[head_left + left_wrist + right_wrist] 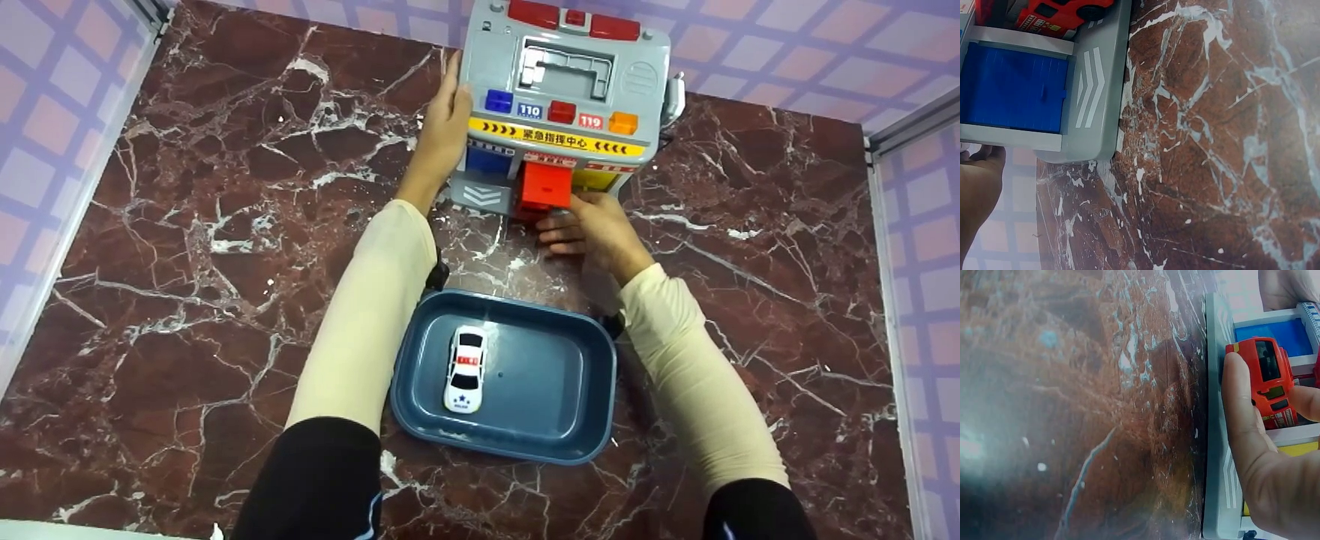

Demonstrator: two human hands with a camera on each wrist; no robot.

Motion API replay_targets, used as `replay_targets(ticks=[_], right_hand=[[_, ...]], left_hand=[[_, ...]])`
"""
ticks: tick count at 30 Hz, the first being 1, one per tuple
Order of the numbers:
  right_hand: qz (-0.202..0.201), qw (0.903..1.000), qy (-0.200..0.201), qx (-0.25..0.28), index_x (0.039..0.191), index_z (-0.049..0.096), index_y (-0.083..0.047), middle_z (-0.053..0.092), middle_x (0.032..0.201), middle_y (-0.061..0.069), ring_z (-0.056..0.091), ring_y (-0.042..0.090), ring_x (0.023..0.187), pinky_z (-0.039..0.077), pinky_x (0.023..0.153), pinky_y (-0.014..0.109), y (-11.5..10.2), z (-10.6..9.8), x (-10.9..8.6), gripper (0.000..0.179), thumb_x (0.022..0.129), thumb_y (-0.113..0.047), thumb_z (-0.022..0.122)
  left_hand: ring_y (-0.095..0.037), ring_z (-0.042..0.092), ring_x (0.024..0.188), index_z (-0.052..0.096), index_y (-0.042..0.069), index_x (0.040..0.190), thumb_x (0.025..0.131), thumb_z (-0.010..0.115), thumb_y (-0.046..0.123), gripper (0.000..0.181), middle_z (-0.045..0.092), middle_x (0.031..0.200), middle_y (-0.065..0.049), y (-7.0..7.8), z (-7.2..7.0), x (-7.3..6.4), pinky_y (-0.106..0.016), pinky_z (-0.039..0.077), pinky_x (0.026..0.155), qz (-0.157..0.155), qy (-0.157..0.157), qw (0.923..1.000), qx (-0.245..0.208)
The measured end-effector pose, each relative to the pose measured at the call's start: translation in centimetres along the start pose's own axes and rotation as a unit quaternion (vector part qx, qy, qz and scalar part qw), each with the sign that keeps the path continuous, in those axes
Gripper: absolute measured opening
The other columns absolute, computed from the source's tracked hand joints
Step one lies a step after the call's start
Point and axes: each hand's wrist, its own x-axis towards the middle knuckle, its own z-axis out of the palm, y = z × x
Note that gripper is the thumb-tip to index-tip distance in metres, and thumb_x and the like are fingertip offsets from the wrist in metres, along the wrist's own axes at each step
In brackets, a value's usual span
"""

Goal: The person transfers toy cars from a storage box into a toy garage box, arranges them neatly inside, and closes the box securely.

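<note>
A grey toy emergency station has its middle red door raised outward. My left hand rests along the station's left side, fingers extended against the wall. Below the red door a red toy fire truck sits partly out of the middle bay, on the grey ramp. At its front, my right hand has its fingers stretched across the truck's nose, with the thumb by its side. The blue door on the left bay is down. Part of the truck is hidden under the raised door in the head view.
A dark blue tray lies between my forearms, with a white toy police car inside on its left. The table has a dark red marbled top. Checkered panels border it at the back and sides.
</note>
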Motion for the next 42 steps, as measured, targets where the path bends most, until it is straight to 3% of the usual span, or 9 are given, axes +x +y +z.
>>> replay_targets(ticks=[10, 17, 24, 34, 42], right_hand=[[-0.02, 0.9994, 0.016, 0.024, 0.128, 0.052, 0.004, 0.075, 0.089, 0.02, 0.074, 0.026, 0.073, 0.063, 0.067, 0.039, 0.0, 0.1, 0.1, 0.041, 0.104, -0.029, 0.056], [-0.029, 0.9989, 0.026, 0.026, 0.126, 0.052, 0.003, 0.076, 0.087, 0.017, 0.074, 0.025, 0.074, 0.063, 0.066, 0.039, 0.1, 0.0, 0.4, 0.039, 0.105, -0.03, 0.054], [-0.033, 0.9989, 0.029, 0.015, 0.125, 0.054, 0.001, 0.076, 0.085, 0.013, 0.074, 0.023, 0.075, 0.063, 0.066, 0.036, -0.1, 0.0, 0.5, 0.039, 0.105, -0.032, 0.054], [-0.035, 0.9977, 0.042, 0.042, 0.118, 0.057, 0.001, 0.075, 0.081, 0.017, 0.074, 0.025, 0.07, 0.062, 0.061, 0.036, -0.2, 0.4, 0.7, 0.033, 0.103, -0.028, 0.057], [-0.047, 0.9959, 0.064, 0.043, 0.122, 0.053, -0.003, 0.075, 0.077, 0.015, 0.073, 0.024, 0.065, 0.061, 0.055, 0.034, -0.7, 0.4, 1.1, 0.028, 0.103, -0.023, 0.057]], left_hand=[[-0.006, 0.021, 0.15, 0.007, 0.028, 0.162, 0.11, 0.033, 0.032, 0.059, 0.017, 0.167, 0.005, -1.1, -0.1, 0.9, -0.015, 0.014, 0.12, -0.009, 0.0, 0.9999, 0.005], [-0.006, 0.024, 0.149, 0.008, 0.016, 0.163, 0.11, 0.032, 0.022, 0.058, 0.022, 0.167, -0.002, -0.1, 0.1, 0.0, -0.01, 0.015, 0.117, 0.019, -0.004, 0.9995, -0.023], [-0.006, 0.018, 0.151, 0.007, 0.02, 0.163, 0.11, 0.032, 0.026, 0.058, 0.016, 0.168, 0.001, 0.4, 0.0, -0.2, -0.012, 0.013, 0.119, 0.009, -0.003, 1.0, -0.002], [-0.005, 0.019, 0.15, 0.007, 0.026, 0.163, 0.11, 0.033, 0.03, 0.058, 0.016, 0.167, 0.005, -0.6, -0.2, 0.6, -0.015, 0.013, 0.12, -0.007, 0.001, 1.0, 0.003], [-0.004, 0.02, 0.149, 0.007, 0.028, 0.162, 0.11, 0.033, 0.031, 0.059, 0.019, 0.167, 0.006, -1.4, -0.1, 1.2, -0.014, 0.013, 0.119, -0.007, -0.001, 0.9999, -0.008]])
